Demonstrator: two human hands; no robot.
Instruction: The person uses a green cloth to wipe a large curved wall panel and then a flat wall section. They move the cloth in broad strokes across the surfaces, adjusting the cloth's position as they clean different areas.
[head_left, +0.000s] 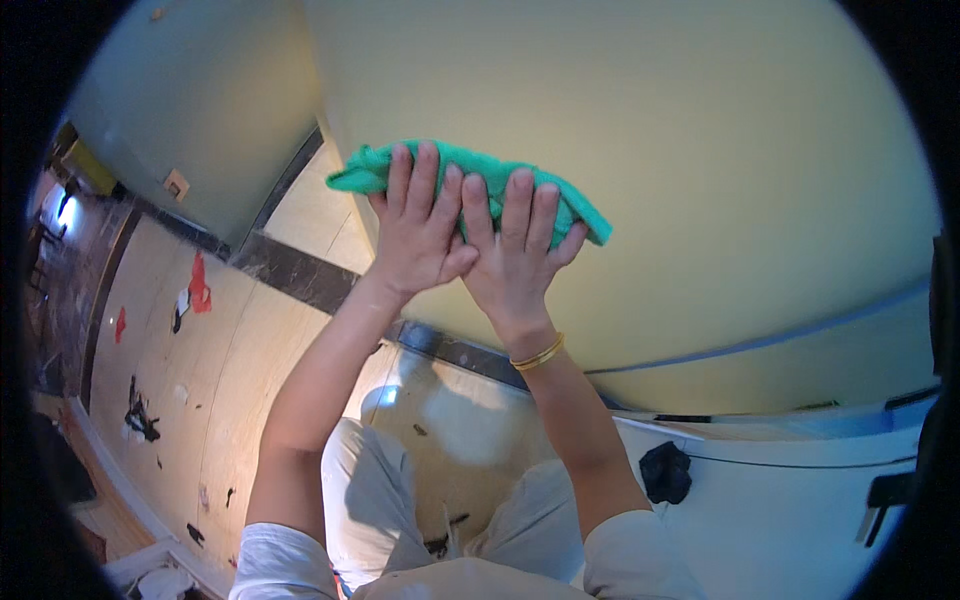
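A green cloth (495, 176) lies folded lengthwise against the pale wall (675, 187). On its left part my left hand (424, 225) rests flat, fingers pointing up. My right hand (517, 240) presses the cloth's right part, its fingers somewhat spread, with a yellow bangle (538, 352) at the wrist. Both hands lie over the cloth rather than closed round it, and the left thumb touches or nearly touches the right hand. The palms' contact with the cloth is hidden.
Red scraps (199, 285) and black scraps (140, 416) litter the light floor (247, 360) at left. A dark baseboard (465, 360) runs along the wall's foot. A wall socket (176, 185) is at upper left. At lower right, a black bag-like item (665, 472) is on a white surface (765, 510).
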